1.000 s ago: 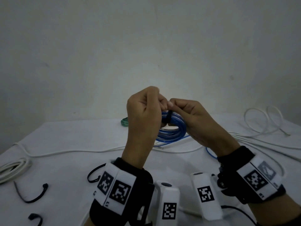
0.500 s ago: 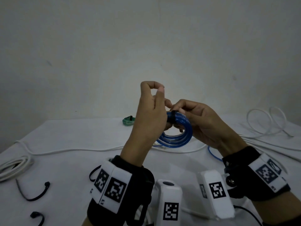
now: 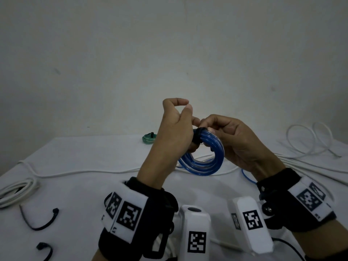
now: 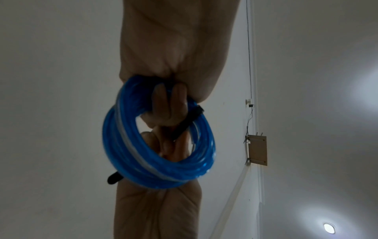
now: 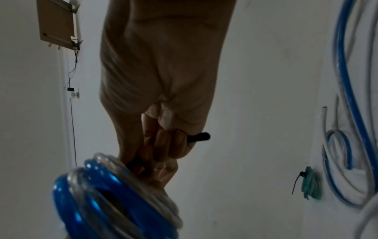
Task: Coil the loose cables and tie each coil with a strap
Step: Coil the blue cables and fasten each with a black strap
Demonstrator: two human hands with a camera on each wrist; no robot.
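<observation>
A blue and clear cable coil [image 3: 207, 163] hangs in the air above the white table [image 3: 84, 153], between both hands. A black strap [image 3: 197, 135] wraps its top. My left hand [image 3: 177, 127] has its lower fingers curled through the coil [image 4: 163, 155]; its thumb and index finger are raised and touch nothing. My right hand [image 3: 226, 136] pinches the strap at the coil's top. In the right wrist view, the strap's free end [image 5: 200, 137] pokes out from the curled fingers [image 5: 171, 143].
A green coil [image 3: 149, 138] tied with a black strap lies at the table's back. White cables lie at the left [image 3: 17, 189], across the middle [image 3: 94, 171] and in loops at the right [image 3: 308, 142]. Two loose black straps [image 3: 39, 221] lie front left. A blue cable [image 3: 248, 176] lies under my right wrist.
My left thumb and index finger have let go at the coil's top and lifted. The coil has dropped a little and shows more. My right hand keeps pinching the strap.
</observation>
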